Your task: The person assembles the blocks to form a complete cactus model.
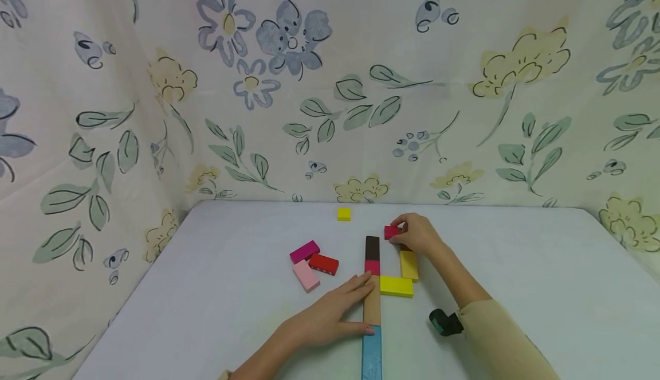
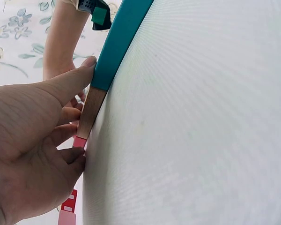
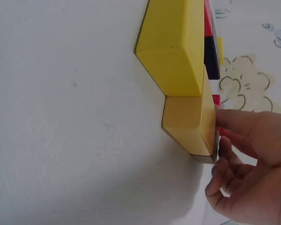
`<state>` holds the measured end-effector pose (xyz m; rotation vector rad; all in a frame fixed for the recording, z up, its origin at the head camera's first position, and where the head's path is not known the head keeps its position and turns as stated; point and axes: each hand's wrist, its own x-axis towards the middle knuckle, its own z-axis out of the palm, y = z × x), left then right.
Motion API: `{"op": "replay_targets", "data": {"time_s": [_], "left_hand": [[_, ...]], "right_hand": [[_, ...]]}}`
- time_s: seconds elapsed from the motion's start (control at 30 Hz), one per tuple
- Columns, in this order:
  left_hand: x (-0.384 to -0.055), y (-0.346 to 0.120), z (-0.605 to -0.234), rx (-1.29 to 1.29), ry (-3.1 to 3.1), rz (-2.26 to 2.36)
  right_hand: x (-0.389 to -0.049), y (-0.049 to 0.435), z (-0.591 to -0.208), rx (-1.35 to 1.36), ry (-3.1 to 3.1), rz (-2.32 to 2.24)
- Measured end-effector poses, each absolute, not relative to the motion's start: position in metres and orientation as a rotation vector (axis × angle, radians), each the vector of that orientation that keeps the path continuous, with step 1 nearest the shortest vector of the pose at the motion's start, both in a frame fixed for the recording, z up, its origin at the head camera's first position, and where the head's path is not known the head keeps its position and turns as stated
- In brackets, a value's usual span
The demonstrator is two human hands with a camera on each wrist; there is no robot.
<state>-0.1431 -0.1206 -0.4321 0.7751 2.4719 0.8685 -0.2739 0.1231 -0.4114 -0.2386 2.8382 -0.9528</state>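
Observation:
A row of blocks runs away from me: a blue block (image 1: 372, 354), a tan block (image 1: 372, 308), a small crimson-pink block (image 1: 372, 267) and a dark brown block (image 1: 372, 248). My left hand (image 1: 332, 314) rests along its left side, thumb at the blue block, fingertips around the tan and crimson-pink ones. From the tan block a bright yellow block (image 1: 396, 286) extends rightward. A paler yellow block (image 1: 409, 266) leads away from its right end, with a brown block (image 3: 203, 158) behind. There my right hand (image 1: 419, 235) pinches a small red block (image 1: 390, 232); its fingers partly hide the brown block.
Left of the row lie a magenta block (image 1: 305, 252), a red block (image 1: 323, 264) and a light pink block (image 1: 306, 277), close together. A small yellow block (image 1: 344, 214) sits near the white table's (image 1: 216, 311) back edge. Floral cloth (image 1: 330, 156) hangs behind.

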Motion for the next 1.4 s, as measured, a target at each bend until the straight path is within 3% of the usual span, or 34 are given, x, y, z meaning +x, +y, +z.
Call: {"op": "replay_targets", "data": {"time_s": [0.87,1.4], "left_hand": [[-0.143,-0.123,-0.431,0.809,2.470,0.866],[-0.142,-0.122,-0.428,0.792,2.463,0.874]], "right_hand": [[-0.264,0.072,-0.416,-0.417,2.785,-1.045],[-0.254,0.071,-0.420,-0.443,2.778,-1.057]]}}
